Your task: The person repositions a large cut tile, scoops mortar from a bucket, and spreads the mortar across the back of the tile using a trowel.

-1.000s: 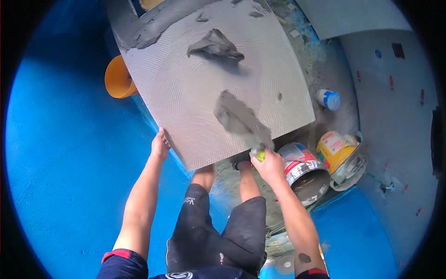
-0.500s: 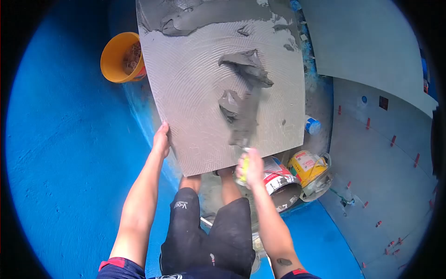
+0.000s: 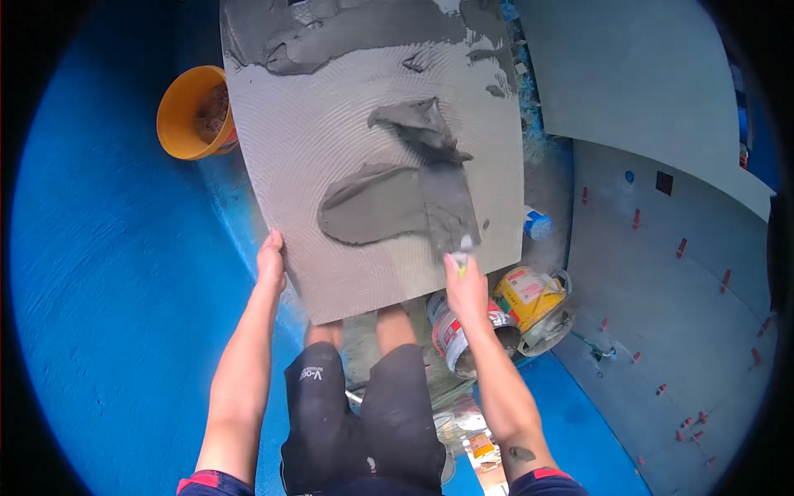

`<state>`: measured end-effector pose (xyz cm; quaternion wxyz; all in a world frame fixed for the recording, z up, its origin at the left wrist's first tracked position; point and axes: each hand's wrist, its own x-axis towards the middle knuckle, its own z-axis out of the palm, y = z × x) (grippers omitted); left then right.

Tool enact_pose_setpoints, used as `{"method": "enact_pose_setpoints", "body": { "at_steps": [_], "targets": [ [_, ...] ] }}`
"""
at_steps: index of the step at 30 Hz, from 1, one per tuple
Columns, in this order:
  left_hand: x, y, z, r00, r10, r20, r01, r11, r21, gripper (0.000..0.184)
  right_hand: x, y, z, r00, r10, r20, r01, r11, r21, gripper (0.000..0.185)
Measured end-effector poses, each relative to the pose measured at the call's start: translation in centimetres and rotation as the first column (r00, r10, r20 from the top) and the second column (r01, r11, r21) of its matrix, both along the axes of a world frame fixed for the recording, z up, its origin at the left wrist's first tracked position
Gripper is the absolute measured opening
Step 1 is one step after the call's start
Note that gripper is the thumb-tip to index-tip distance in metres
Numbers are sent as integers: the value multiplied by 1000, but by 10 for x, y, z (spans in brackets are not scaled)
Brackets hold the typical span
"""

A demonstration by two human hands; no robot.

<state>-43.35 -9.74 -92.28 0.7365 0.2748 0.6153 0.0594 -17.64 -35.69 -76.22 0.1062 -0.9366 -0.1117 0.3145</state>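
Tile (image 3: 331, 132) spans upper centre, its left edge clamped by the left hand (image 3: 270, 260); the right hand (image 3: 468, 289) grips a trowel (image 3: 451, 207) against grey mortar (image 3: 368, 211). Orange bucket (image 3: 178, 120), upper left; yellow bucket (image 3: 528, 291) and red-and-white bucket (image 3: 452, 335), partly behind the right forearm (image 3: 500, 384), right of centre.

Orange bucket (image 3: 175, 118) near blue wall (image 3: 107, 281)

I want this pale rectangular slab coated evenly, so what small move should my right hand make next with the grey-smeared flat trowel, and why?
Your right hand should probably push the grey-smeared flat trowel forward into the thick grey mortar lump: it stands raised near the trowel's far end, while the oval grey smear beside the trowel lies flatter on the pale rectangular slab.
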Motion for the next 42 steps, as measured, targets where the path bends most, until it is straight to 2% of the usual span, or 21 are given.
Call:
{"method": "enact_pose_setpoints", "body": {
  "at_steps": [1, 2, 3, 4, 5, 7, 11, 14, 15, 17, 20, 23, 28, 30, 31, 33, 34, 36, 38, 40, 42],
  "targets": [
    [2, 3, 1, 997, -29, -68, 30, 1000, 3, 56, -7, -24, -12, 988, -25, 151, -14, 967, 254, 45],
    [7, 8, 6, 988, -55, -142, 56, 998, 4, 59, 1, -27, -1, 987, -16, 159, -26, 966, 258, 45],
    [20, 15, 23, 989, -60, -133, 60, 998, -9, 68, 10, -25, 19, 962, -226, -154, 267, 897, 353, 45],
    [23, 17, 19, 989, -50, -137, 49, 999, -14, 68, 19, -23, 37, 801, -376, -467, 554, 761, 337, 45],
    [23, 21, 14, 991, -35, -132, 33, 999, -14, 71, 41, -8, 40, 733, -386, -561, 629, 699, 341, 46],
    [20, 22, 7, 988, -30, -149, 32, 999, 10, 77, 95, 36, 32, 505, -443, -741, 755, 643, 131, 49],
    [31, 23, 16, 983, 16, -183, -17, 1000, -6, 77, 106, 99, -22, 534, -231, -813, 516, 851, 97, 53],
    [30, 17, 19, 983, 34, -180, -30, 999, 25, 75, 50, 113, -35, 686, -18, -728, 203, 965, 167, 52],
    [31, 19, 19, 982, 21, -188, -19, 1000, 8, 74, 28, 105, -44, 729, 175, -662, 60, 947, 317, 48],
    [26, 25, 15, 980, 16, -200, -17, 1000, -1, 73, -17, 93, -32, 843, 242, -480, -67, 933, 353, 48],
    [18, 20, 1, 975, -10, -224, 26, 997, 67, 71, -18, 71, -23, 777, 554, -298, -569, 821, 41, 51],
    [26, 20, 9, 959, -3, -282, 19, 998, 54, 70, 39, 72, -43, 659, 752, -1, -752, 659, -3, 52],
    [36, 21, 26, 984, 54, -173, -53, 999, 6, 73, 119, 114, -58, 696, 690, 198, -702, 712, -12, 51],
    [23, 21, 5, 978, 27, -209, -25, 1000, 14, 72, 141, 130, -58, 837, 510, 196, -513, 857, -39, 51],
    [16, 18, -5, 969, -3, -247, 7, 1000, 16, 71, 141, 134, -55, 838, 510, 193, -512, 858, -41, 51],
    [27, 17, 10, 966, 14, -256, -5, 999, 39, 70, 133, 146, -46, 995, 88, -45, -72, 958, 276, 51],
    [36, 18, 17, 964, 44, -262, -27, 997, 70, 68, 120, 136, -51, 972, 109, -209, -53, 965, 255, 49],
    [28, 18, 6, 977, 66, -203, -57, 997, 47, 67, 75, 99, -49, 968, 174, -182, -95, 921, 378, 45],
    [15, 18, -4, 986, 79, -147, -78, 997, 13, 67, 68, 61, -50, 936, 272, -225, -182, 918, 353, 44],
    [7, 16, -16, 988, 47, -147, -45, 999, 17, 69, 93, 44, -29, 805, 560, -195, -570, 822, 8, 48],
    [9, 15, -17, 980, 41, -195, -38, 999, 19, 70, 135, 50, -40, 870, 485, -91, -488, 873, -20, 55]
  ]
}}
